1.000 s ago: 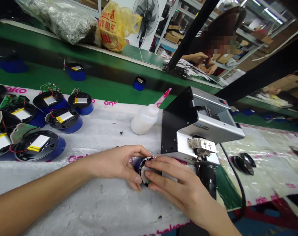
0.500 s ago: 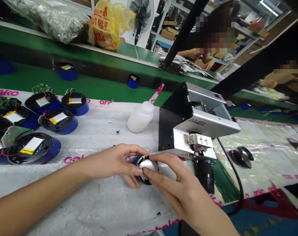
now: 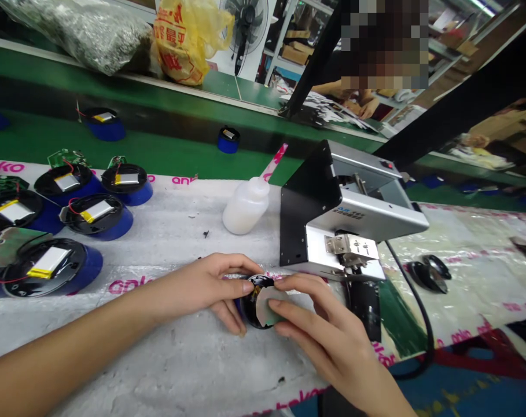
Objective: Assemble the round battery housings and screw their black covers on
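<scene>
My left hand [image 3: 206,286] curls round a small round black and blue housing [image 3: 250,301] on the white covered bench, thumb and fingers gripping its rim. My right hand [image 3: 321,324] pinches a pale round disc [image 3: 269,306] that stands tilted up at the right side of the housing, with the dark inside of the housing showing beside it. Both hands lie just in front of a silver and black bench machine [image 3: 345,214].
Several round blue units with batteries [image 3: 95,214] lie at the left. A white squeeze bottle [image 3: 245,205] stands behind the hands. A green conveyor [image 3: 158,150] carries more blue units. Black parts [image 3: 427,272] lie at the right. Another person sits across the belt.
The pale disc lay flat over the housing half a second ago; now my right hand holds it tilted at the right side, showing the housing's inside. The view has shifted slightly.
</scene>
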Action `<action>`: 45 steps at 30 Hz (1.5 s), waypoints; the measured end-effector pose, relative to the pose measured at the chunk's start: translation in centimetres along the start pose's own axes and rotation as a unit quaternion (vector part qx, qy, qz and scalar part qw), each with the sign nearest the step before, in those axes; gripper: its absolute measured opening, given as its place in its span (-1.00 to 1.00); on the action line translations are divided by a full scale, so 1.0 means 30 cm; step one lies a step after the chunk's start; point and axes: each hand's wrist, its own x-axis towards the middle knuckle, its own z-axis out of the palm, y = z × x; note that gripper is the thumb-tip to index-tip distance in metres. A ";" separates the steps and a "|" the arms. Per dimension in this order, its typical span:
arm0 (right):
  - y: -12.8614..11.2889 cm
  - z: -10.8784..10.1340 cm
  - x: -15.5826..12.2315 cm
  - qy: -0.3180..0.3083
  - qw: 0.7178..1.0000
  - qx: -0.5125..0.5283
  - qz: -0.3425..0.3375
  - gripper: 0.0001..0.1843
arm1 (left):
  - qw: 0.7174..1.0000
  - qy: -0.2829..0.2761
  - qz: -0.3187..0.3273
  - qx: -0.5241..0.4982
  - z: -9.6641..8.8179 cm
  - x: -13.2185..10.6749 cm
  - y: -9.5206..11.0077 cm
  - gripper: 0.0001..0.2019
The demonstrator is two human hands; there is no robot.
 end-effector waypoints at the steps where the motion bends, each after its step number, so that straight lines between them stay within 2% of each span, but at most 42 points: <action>1: 0.002 0.003 -0.003 0.005 1.000 0.009 0.002 -0.69 | 1.000 0.013 -0.002 0.010 0.009 0.000 0.002 -0.71; 6: 0.003 0.018 0.003 0.020 0.999 0.049 0.015 -0.72 | 0.995 0.083 0.015 0.060 0.046 0.003 -0.006 -0.80; 12: 0.015 0.028 0.017 0.018 0.997 0.072 0.027 -0.72 | 0.996 0.070 0.018 0.057 0.035 0.009 -0.009 -0.74; 14: 0.020 0.028 0.021 0.014 0.997 0.076 0.022 -0.72 | 0.997 0.055 0.014 0.050 0.022 0.006 -0.009 -0.69; 20: 0.022 0.024 0.031 -0.002 0.998 0.063 0.001 -0.68 | 0.998 -0.060 0.018 -0.015 -0.028 -0.013 -0.029 -0.37; 25: 0.007 0.007 0.047 -0.021 0.999 0.020 -0.017 -0.68 | 0.997 -0.071 0.011 -0.010 -0.034 -0.021 -0.026 -0.29; 30: -0.008 -0.006 0.066 -0.020 0.999 0.006 -0.044 -0.65 | 0.997 -0.070 0.016 -0.012 -0.025 -0.018 -0.017 -0.37; 36: -0.021 -0.004 0.060 -0.025 1.000 0.000 -0.020 -0.72 | 0.998 -0.049 0.026 -0.018 -0.012 -0.012 -0.019 -0.44; 45: -0.049 0.001 0.070 -0.015 1.000 -0.022 -0.010 -0.75 | 0.998 -0.056 0.026 -0.019 -0.010 -0.017 -0.008 -0.47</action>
